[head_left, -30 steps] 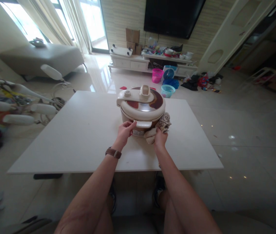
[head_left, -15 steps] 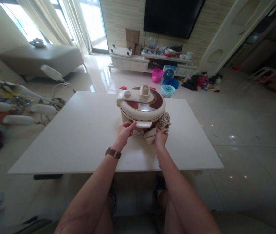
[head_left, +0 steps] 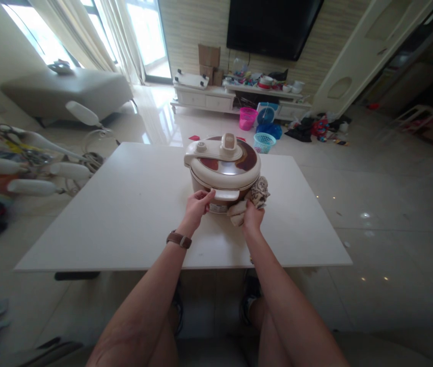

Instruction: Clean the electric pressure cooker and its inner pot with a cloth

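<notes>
On the white table stands a cream and brown electric pressure cooker [head_left: 224,171], its lid on. A pale handle [head_left: 227,194] juts from its near side. My left hand [head_left: 198,206], with a brown watch on the wrist, pinches the left end of that handle between thumb and fingers. My right hand [head_left: 252,216] grips a bunched beige patterned cloth [head_left: 259,191], which rests against the cooker's lower right side. Part of the cloth hangs over toward the front of the pot. The right fingertips are hidden in the cloth.
The white table [head_left: 125,219] has its near edge in front of my knees. Beyond it on the floor are a teal basket [head_left: 264,143], a pink basket [head_left: 247,119] and bags. A lamp-like fixture with white arms [head_left: 69,171] stands at the left. A low cabinet [head_left: 216,103] lines the far wall.
Both hands keep their places on the handle and the cloth. The whole view has shifted very slightly; the cooker has not visibly moved on the table.
</notes>
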Available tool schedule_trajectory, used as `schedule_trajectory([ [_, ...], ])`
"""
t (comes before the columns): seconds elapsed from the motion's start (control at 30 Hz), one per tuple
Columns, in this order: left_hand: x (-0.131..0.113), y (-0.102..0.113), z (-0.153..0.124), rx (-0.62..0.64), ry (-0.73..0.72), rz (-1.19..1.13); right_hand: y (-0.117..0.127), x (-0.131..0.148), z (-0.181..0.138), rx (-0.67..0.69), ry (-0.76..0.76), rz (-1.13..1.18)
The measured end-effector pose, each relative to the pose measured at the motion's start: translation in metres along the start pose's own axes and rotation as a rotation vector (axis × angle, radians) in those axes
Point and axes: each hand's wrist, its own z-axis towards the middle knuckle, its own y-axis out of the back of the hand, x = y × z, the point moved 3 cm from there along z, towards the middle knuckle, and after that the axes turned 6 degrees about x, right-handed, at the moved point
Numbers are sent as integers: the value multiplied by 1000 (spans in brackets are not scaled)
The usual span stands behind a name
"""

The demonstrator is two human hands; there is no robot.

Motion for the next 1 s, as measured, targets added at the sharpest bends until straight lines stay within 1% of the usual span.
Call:
schedule_trajectory([
  [0.13, 0, 0, 0, 3, -1, -3, 0, -1, 2, -8, -4, -16],
  [0.43, -1, -1, 0, 2, 1, -7, 1, -10, 8, -20, -68, -34],
  [0.83, 1, 0, 0, 7, -4, 6, 0, -8, 6, -7, -72, -29],
  [1.0, 2, 0, 1, 8, -7, 8, 0, -9, 6, -23, -62, -11],
])
